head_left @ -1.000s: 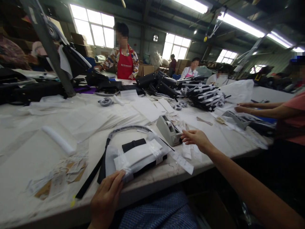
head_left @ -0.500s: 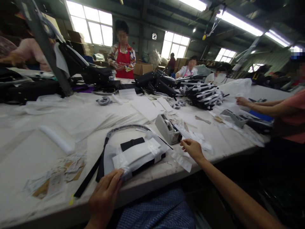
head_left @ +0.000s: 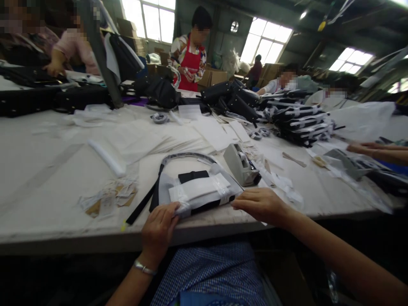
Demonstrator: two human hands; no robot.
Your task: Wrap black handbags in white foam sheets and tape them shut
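Note:
A black handbag (head_left: 204, 207) lies near the table's front edge, partly covered in thin white wrapping (head_left: 165, 187). Clear tape bands (head_left: 223, 187) hold a folded white sheet (head_left: 200, 188) across it. Its handle (head_left: 188, 155) arches behind, wrapped in clear film, and a black strap (head_left: 142, 206) trails to the left. My left hand (head_left: 161, 223) is closed on the bag's lower left corner, thumb hidden. At the lower right corner is my right hand (head_left: 259, 205), fingers together and bent against the bag's edge; what lies under its fingertips is hidden.
A grey tape dispenser (head_left: 240, 165) stands just behind my right hand. Paper tags (head_left: 110, 197) and a white roll (head_left: 106, 158) lie left. Wrapped black bags (head_left: 299, 121) are piled at the back right. Co-workers stand around the table; one person's hands (head_left: 379, 151) are at right.
My right hand has moved from beside the tape dispenser to the handbag's right corner. My left hand stays on the left corner. The camera view has shifted.

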